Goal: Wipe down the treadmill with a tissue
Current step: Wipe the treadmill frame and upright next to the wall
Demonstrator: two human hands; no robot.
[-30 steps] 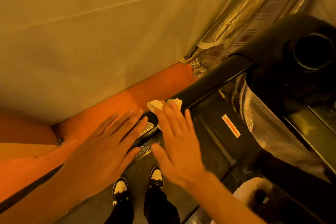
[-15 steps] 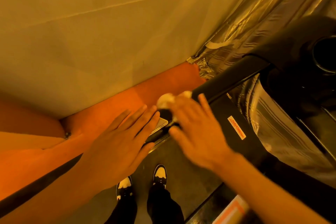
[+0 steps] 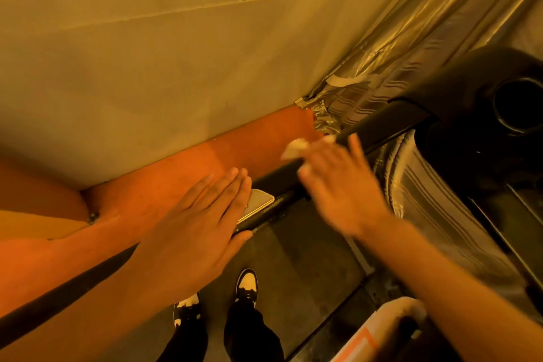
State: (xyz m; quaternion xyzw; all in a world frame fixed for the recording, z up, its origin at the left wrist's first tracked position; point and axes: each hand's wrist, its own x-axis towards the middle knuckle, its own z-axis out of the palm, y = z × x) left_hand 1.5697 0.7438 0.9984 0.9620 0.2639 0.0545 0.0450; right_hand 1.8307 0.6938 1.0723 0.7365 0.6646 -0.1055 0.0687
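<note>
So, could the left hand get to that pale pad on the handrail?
Most likely yes: the left hand lies flat on the handrail, fingers right beside the pad, with nothing between them.

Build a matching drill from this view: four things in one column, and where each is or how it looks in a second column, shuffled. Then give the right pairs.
Column one:
1. tissue
2. left hand
3. right hand
4. shoes

Column two:
a. black and white, standing on the treadmill belt
b. flat with straight fingers, beside the silver pad
c. blurred, pressing down on the black handrail
d. pale and crumpled, against the handrail

Pairs: 1-d, 2-b, 3-c, 4-a
</note>
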